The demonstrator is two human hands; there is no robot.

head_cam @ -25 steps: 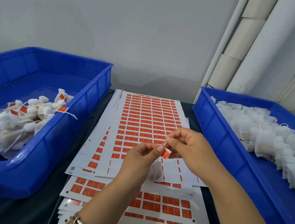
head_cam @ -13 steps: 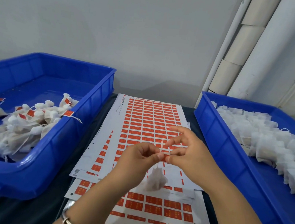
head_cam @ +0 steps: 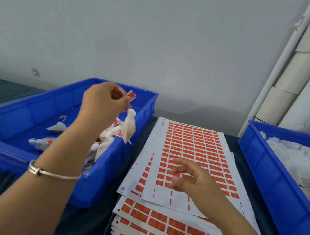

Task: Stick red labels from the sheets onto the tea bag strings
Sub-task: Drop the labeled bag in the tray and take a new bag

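Head view: your left hand [head_cam: 105, 101] pinches the red label [head_cam: 131, 96]; the tea bag [head_cam: 129, 127] hangs vertically below it, over the left bin's [head_cam: 107, 178] right wall. Release leftward. Your right hand [head_cam: 193, 179], fingers loosely spread and empty, hovers over the label sheets [head_cam: 191, 139].

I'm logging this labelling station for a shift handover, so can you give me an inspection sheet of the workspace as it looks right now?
Surface: dark table, mostly covered by bins and sheets.
Job's things: stacked label sheets in the middle, top sheet partly stripped at its near end; labelled tea bag with red label hanging over the left blue bin, which holds finished bags; right blue bin holds unlabelled bags.
Clutter: nothing seen.
Grippers: left hand pinches the bag near its label; right hand empty, fingers relaxed above the sheets.
Cables: nothing seen.
Surroundings: grey wall; white pipes at right.
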